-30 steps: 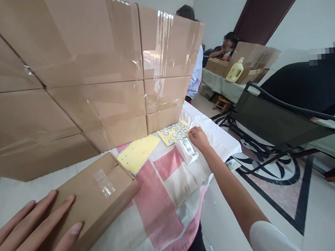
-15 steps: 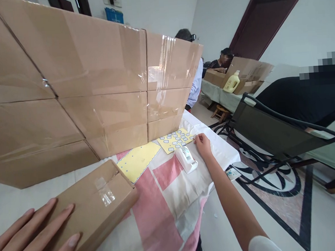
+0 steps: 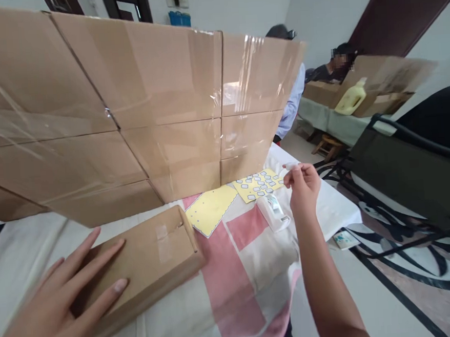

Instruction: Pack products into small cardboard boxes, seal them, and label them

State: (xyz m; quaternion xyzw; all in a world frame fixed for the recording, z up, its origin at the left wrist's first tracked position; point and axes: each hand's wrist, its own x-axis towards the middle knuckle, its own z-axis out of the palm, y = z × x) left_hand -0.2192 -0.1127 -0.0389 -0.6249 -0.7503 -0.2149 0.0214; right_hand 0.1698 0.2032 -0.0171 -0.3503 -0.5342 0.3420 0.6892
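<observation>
My left hand (image 3: 72, 297) rests with fingers spread on a flat closed cardboard box (image 3: 142, 261). Clear tape (image 3: 163, 243) crosses the seam near the box's right end. Raised over the table's right side, my right hand (image 3: 305, 186) pinches a small whitish piece (image 3: 291, 166), too blurred to tell if it is tape or a sticker. Just left of that hand lies a yellow sheet (image 3: 262, 182) with several small pale, dark-edged labels. A white tape dispenser (image 3: 273, 214) stands in front of this sheet. Between box and sheet is a yellow paper with a wavy edge (image 3: 212, 208).
Taped cardboard boxes (image 3: 165, 85) form a wall along the table's far side. A pink and white cloth (image 3: 233, 286) covers the table. To the right stands a folding chair (image 3: 405, 166). Two people are beyond, with a yellow jug (image 3: 351, 98) on another table.
My right hand has lifted off the yellow sheet's right corner with the small whitish piece in its fingers. The view has turned left, and more of my left hand shows on the box.
</observation>
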